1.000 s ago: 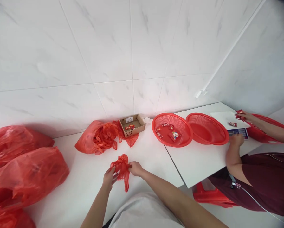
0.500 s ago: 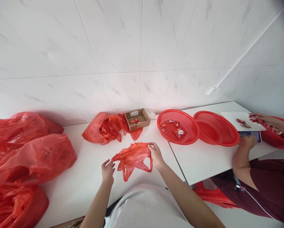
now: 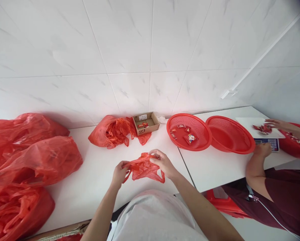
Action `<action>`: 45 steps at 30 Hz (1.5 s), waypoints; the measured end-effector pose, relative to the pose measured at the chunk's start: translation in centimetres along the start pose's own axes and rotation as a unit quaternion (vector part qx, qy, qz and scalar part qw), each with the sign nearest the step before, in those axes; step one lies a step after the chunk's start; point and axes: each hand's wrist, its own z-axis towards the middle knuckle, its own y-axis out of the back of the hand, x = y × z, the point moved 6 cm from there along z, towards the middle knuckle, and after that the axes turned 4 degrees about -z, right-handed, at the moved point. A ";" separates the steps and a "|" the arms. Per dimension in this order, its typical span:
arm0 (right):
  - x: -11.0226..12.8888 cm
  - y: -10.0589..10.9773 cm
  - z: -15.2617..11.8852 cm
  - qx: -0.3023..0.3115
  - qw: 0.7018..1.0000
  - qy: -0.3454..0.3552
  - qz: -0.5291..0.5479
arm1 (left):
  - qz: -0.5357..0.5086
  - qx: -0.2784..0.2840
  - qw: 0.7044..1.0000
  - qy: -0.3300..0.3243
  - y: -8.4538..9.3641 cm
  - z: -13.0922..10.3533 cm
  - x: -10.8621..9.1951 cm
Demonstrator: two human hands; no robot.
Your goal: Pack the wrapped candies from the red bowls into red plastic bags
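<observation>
A thin red plastic bag (image 3: 145,169) hangs between my two hands above the white table, its handles dangling. My left hand (image 3: 120,172) pinches its left end. At its upper right edge, my right hand (image 3: 163,162) has its thumb and fingers closed on the plastic. Behind the bag, a cardboard box (image 3: 146,124) holds a few red wrapped pieces. Left of the box sits a bundle of red bags (image 3: 109,132). To the right stands a red mesh basket (image 3: 189,132) with several wrapped candies at its bottom.
Large filled red bags (image 3: 42,160) cover the left side. A second red basket (image 3: 229,135) touches the mesh one. At the right, a person in a dark red shirt (image 3: 285,194) has one hand over wrapped pieces on a white board (image 3: 245,123), above a scale (image 3: 274,144).
My left hand has moved right and closed on the bag's left end. The bag looks more bunched between my hands. On the white board, more wrapped pieces now lie beneath the person's hand.
</observation>
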 end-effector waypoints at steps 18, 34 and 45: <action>-5.7 8.2 2.0 -0.121 0.978 -0.103 -0.134 | 0.061 0.017 0.998 -0.004 0.2 -2.6 0.8; -3.5 6.1 1.0 0.119 0.974 -0.024 -0.193 | 0.282 -0.130 0.950 -0.016 4.8 0.1 0.3; 4.9 8.2 0.9 -0.214 0.867 0.137 -0.429 | 0.219 -0.203 0.895 -0.332 2.7 -5.1 -7.1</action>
